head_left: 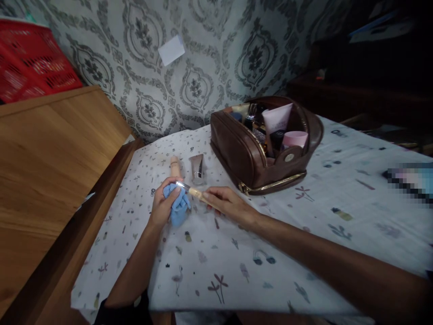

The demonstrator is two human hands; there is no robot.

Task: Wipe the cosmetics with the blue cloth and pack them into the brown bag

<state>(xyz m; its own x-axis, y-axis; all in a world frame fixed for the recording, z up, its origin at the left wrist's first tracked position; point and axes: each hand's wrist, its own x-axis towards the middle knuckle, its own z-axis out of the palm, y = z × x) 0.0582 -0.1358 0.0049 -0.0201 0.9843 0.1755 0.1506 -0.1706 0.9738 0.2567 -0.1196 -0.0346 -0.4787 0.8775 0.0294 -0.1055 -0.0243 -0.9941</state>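
Note:
My left hand (163, 204) is closed around a crumpled blue cloth (179, 205). In the fingers of my right hand (221, 201) is a slim beige cosmetic tube (195, 192), perhaps a concealer. Its shiny silver end reaches to the cloth and the fingertips of my left hand. Just beyond my left hand stands a peach-coloured bottle (175, 167), its lower part hidden by the hand. A small taupe squeeze tube (197, 168) with a shiny cap is beside it. To the right sits a brown toiletry bag (237, 144), unzipped, with several cosmetics inside.
A white cloth with small printed pictures (233, 271) covers the table. Inside the bag, a pink tube (277, 119) and a pink jar (295, 139) stick up. A wooden panel (61, 144) borders the left side, with a red basket (34, 61) above. A patterned wall (196, 85) rises behind.

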